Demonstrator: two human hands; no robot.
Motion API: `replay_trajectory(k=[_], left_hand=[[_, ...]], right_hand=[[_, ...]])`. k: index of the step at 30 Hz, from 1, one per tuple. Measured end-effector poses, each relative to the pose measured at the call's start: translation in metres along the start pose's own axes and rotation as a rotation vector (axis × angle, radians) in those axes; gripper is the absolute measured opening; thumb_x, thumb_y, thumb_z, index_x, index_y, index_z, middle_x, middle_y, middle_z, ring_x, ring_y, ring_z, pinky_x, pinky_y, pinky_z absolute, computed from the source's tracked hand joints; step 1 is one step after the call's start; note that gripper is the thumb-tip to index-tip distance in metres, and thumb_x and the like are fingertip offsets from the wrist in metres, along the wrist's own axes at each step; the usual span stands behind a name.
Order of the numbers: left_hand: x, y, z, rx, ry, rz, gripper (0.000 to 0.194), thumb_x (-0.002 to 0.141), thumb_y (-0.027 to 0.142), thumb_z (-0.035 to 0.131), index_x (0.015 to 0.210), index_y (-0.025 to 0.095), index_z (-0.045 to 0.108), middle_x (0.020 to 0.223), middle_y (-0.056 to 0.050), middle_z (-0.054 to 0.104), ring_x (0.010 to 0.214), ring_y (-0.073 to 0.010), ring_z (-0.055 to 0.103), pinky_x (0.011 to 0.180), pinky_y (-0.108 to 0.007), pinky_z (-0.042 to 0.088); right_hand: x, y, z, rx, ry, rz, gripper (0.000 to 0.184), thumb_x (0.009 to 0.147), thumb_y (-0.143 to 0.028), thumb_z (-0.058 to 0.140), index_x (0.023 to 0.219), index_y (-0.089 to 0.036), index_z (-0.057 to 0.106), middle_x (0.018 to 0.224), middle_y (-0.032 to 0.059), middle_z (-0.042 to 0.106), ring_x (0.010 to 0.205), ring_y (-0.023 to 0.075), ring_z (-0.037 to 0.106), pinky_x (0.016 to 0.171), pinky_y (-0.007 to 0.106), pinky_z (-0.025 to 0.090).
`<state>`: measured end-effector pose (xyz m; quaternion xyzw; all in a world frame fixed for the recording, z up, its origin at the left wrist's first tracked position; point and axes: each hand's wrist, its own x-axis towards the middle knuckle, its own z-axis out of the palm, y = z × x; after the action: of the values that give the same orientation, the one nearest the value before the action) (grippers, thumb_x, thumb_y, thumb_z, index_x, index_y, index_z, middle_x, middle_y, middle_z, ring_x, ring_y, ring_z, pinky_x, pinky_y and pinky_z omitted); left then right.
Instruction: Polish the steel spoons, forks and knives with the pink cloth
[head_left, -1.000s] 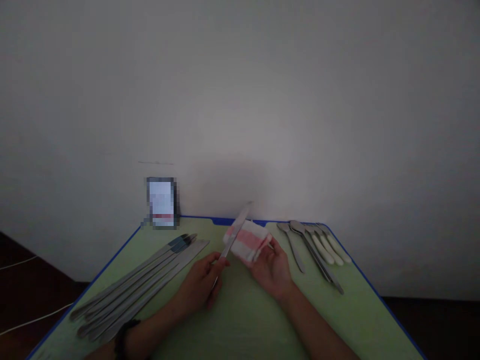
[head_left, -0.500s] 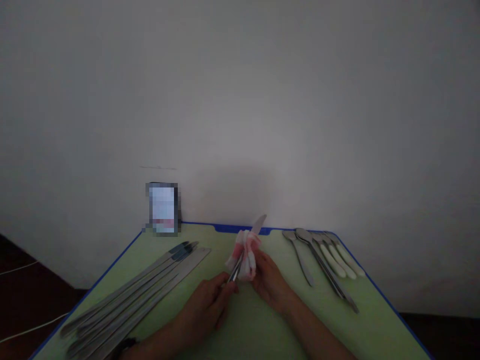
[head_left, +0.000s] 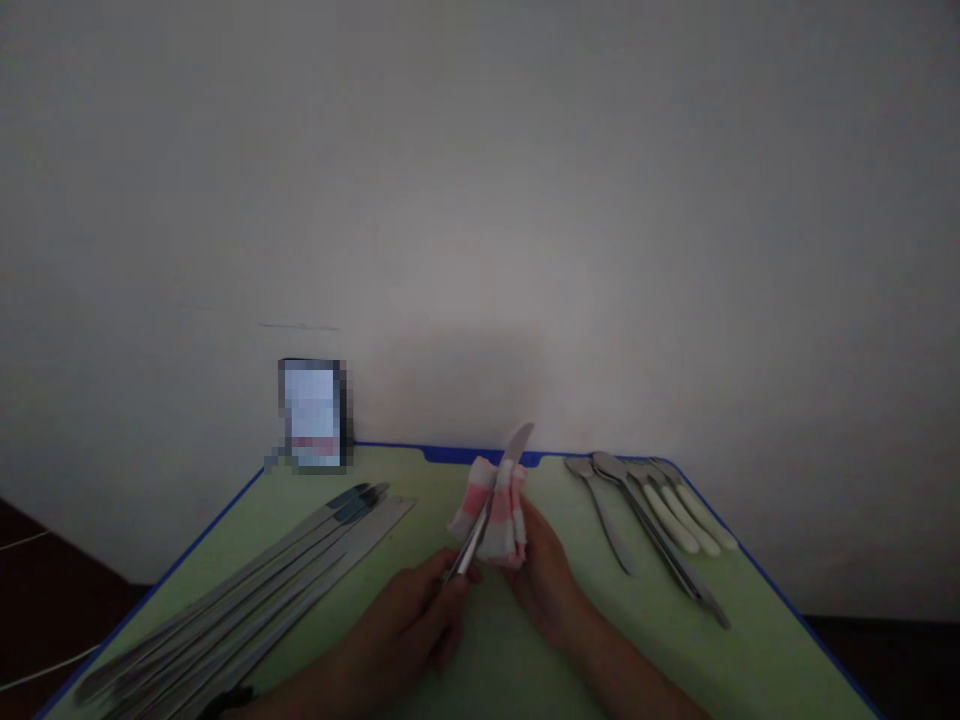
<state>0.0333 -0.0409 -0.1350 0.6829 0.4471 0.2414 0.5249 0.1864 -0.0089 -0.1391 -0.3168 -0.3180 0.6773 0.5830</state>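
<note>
Dim, soft-edged shadow mid-wall.

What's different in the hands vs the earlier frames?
Cloth, spread under the knife at first, now folds up around its blade; the knife shifted slightly right. No grips changed: left hand on knife, right hand on cloth. Spoons stayed put.

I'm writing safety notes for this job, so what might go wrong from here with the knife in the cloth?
The right hand backs the striped cloth around the blade of the held knife, so an edge could press through to the fingers. The left hand grips only the handle end, so the knife might twist. The blade tip sticks out bare beyond the cloth and could nick something if swung.
</note>
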Motion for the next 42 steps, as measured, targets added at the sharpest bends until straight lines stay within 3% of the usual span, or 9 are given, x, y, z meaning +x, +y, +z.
replay_trajectory(k=[7, 11, 15, 19, 22, 25, 28, 36, 42], left_hand=[[0.004, -0.004, -0.001, -0.067, 0.004, -0.043, 0.045, 0.088, 0.056, 0.032, 0.091, 0.016, 0.051, 0.048, 0.008, 0.038, 0.039, -0.0083, 0.031, 0.040, -0.020, 0.025], [0.006, -0.009, 0.001, -0.178, 0.069, -0.041, 0.045, 0.087, 0.059, 0.033, 0.085, 0.017, 0.049, 0.054, 0.008, 0.033, 0.046, -0.0089, 0.030, 0.042, -0.020, 0.024], [0.000, -0.006, 0.001, -0.160, 0.090, -0.023, 0.039, 0.089, 0.052, 0.035, 0.085, 0.017, 0.051, 0.063, 0.004, 0.040, 0.055, -0.0105, 0.037, 0.049, -0.021, 0.032], [-0.011, 0.007, -0.004, 0.056, -0.067, 0.066, 0.029, 0.091, 0.038, 0.038, 0.087, 0.017, 0.058, 0.067, 0.002, 0.050, 0.063, -0.0121, 0.047, 0.061, -0.022, 0.038], [-0.011, 0.009, -0.008, 0.174, -0.140, 0.128, 0.033, 0.091, 0.037, 0.038, 0.088, 0.017, 0.064, 0.064, 0.002, 0.055, 0.060, -0.0120, 0.052, 0.061, -0.020, 0.039], [-0.004, 0.002, -0.008, 0.119, -0.118, 0.053, 0.038, 0.090, 0.042, 0.039, 0.089, 0.015, 0.065, 0.054, 0.003, 0.054, 0.047, -0.0109, 0.053, 0.052, -0.019, 0.039], [0.001, -0.004, -0.006, 0.046, -0.072, 0.030, 0.039, 0.089, 0.044, 0.039, 0.083, 0.013, 0.062, 0.062, 0.000, 0.061, 0.042, -0.0088, 0.052, 0.048, -0.019, 0.039], [-0.008, 0.003, -0.008, 0.035, -0.172, 0.167, 0.035, 0.091, 0.041, 0.041, 0.088, 0.015, 0.063, 0.077, -0.005, 0.070, 0.064, -0.0126, 0.058, 0.061, -0.020, 0.044], [-0.005, 0.002, -0.006, 0.078, -0.111, 0.137, 0.041, 0.093, 0.040, 0.035, 0.080, 0.014, 0.064, 0.075, -0.006, 0.072, 0.058, -0.0118, 0.058, 0.059, -0.020, 0.045]], right_hand=[[0.005, -0.002, -0.001, 0.071, 0.094, -0.010, 0.040, 0.071, -0.046, 0.066, 0.104, -0.022, 0.063, 0.079, 0.0005, 0.066, 0.063, 0.0142, 0.053, 0.059, 0.026, 0.040], [0.000, -0.001, -0.001, 0.011, 0.001, 0.004, 0.026, 0.071, -0.037, 0.067, 0.090, -0.019, 0.066, 0.066, -0.0007, 0.063, 0.056, 0.0130, 0.051, 0.057, 0.026, 0.039], [-0.004, 0.000, -0.001, -0.065, -0.078, 0.014, 0.012, 0.066, -0.026, 0.070, 0.074, -0.017, 0.066, 0.057, -0.0032, 0.058, 0.052, 0.0109, 0.047, 0.052, 0.023, 0.037], [-0.002, -0.001, -0.001, -0.041, -0.005, 0.012, 0.022, 0.069, -0.035, 0.070, 0.081, -0.017, 0.067, 0.065, -0.0013, 0.061, 0.057, 0.0117, 0.050, 0.056, 0.024, 0.040], [0.002, -0.002, -0.001, 0.044, 0.100, -0.037, 0.032, 0.067, -0.043, 0.071, 0.086, -0.018, 0.067, 0.079, 0.0008, 0.065, 0.069, 0.0137, 0.055, 0.067, 0.026, 0.044], [0.001, 0.000, -0.003, 0.008, 0.116, -0.054, 0.031, 0.065, -0.043, 0.073, 0.083, -0.018, 0.067, 0.077, 0.0013, 0.065, 0.070, 0.0144, 0.056, 0.068, 0.026, 0.043], [-0.004, 0.004, -0.003, -0.103, 0.031, -0.011, 0.027, 0.068, -0.040, 0.071, 0.081, -0.017, 0.067, 0.070, 0.0006, 0.063, 0.063, 0.0135, 0.054, 0.062, 0.026, 0.042], [-0.010, 0.004, 0.002, 0.011, 0.136, 0.000, 0.027, 0.071, -0.044, 0.067, 0.083, -0.020, 0.065, 0.074, -0.0010, 0.062, 0.065, 0.0131, 0.052, 0.058, 0.024, 0.040], [-0.011, 0.005, 0.000, -0.197, 0.033, -0.036, 0.032, 0.067, -0.041, 0.072, 0.086, -0.017, 0.063, 0.079, 0.0026, 0.065, 0.069, 0.0148, 0.056, 0.062, 0.026, 0.042]])
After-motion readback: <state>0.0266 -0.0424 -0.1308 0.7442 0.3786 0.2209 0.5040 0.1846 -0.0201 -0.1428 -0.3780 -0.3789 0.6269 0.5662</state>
